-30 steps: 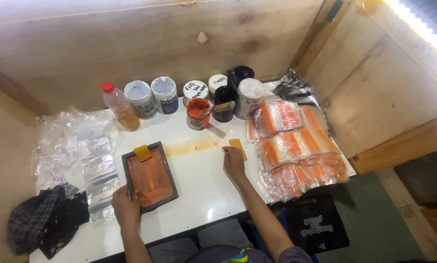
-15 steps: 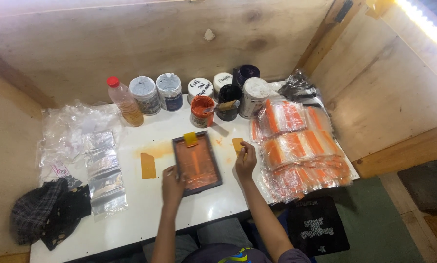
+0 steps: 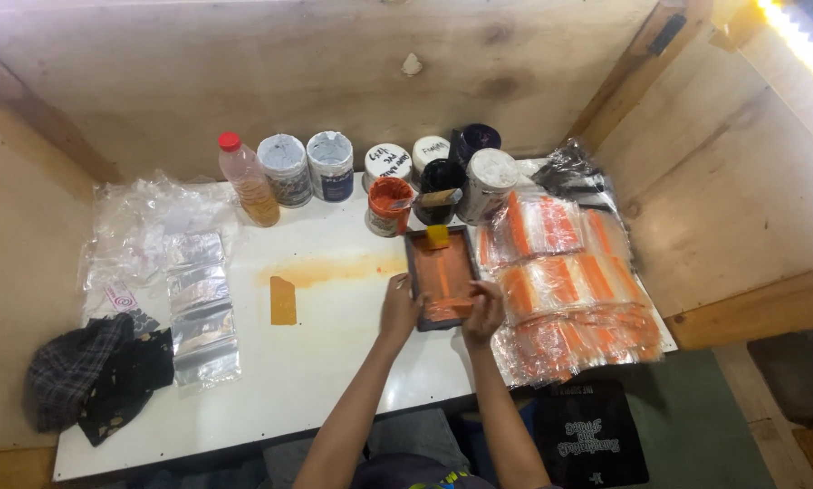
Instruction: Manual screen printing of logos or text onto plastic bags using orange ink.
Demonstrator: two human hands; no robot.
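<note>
Since the earlier frames, frame has slid right across the counter (image 3: 334,380): from in front of the body to just left of the printed-bag stack (image 3: 569,290), now below the orange ink tub (image 3: 389,206).

Left hand (image 3: 399,311) grips the screen-printing frame (image 3: 441,274) at its near-left corner, fingers curled over the rim. Right hand (image 3: 484,312) is clenched at the near-right edge on something orange, likely a squeegee; can't tell for sure.

Handling, my read: small rigid wooden frame, light, stiff. The mesh is delicate, so hold the rim only. Wet ink inside, so slippery and messy near the inner edge. Near corners are the safe hold.

Looks: dark rectangular frame, orange-coated mesh, yellow tab at the far end. Orange smear (image 3: 329,270) and orange scraper card (image 3: 282,301) lie left of the left grip.
</note>
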